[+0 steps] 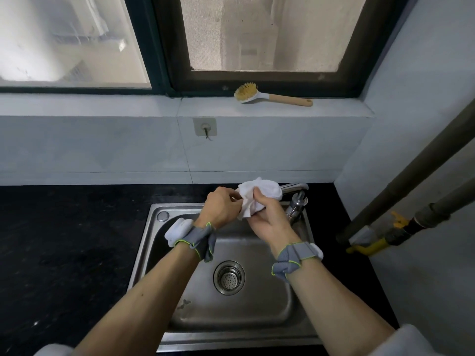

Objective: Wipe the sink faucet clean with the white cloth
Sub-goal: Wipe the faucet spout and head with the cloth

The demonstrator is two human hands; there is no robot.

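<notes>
A crumpled white cloth (257,195) is bunched over the spout of the chrome sink faucet (295,199), whose handle and base show at the sink's back right corner. My left hand (221,208) pinches the cloth's left side. My right hand (270,219) grips the cloth from below and the right, thumb pressed into it. Both hands hover over the back of the steel sink (159,253). The spout under the cloth is hidden. Grey wristbands sit on both wrists.
Black countertop (64,240) surrounds the sink. A drain strainer (228,277) lies in the basin. A wooden-handled scrub brush (267,96) rests on the window sill. A wall hook (205,127) is above the sink. Pipes with a yellow valve (380,232) run at right.
</notes>
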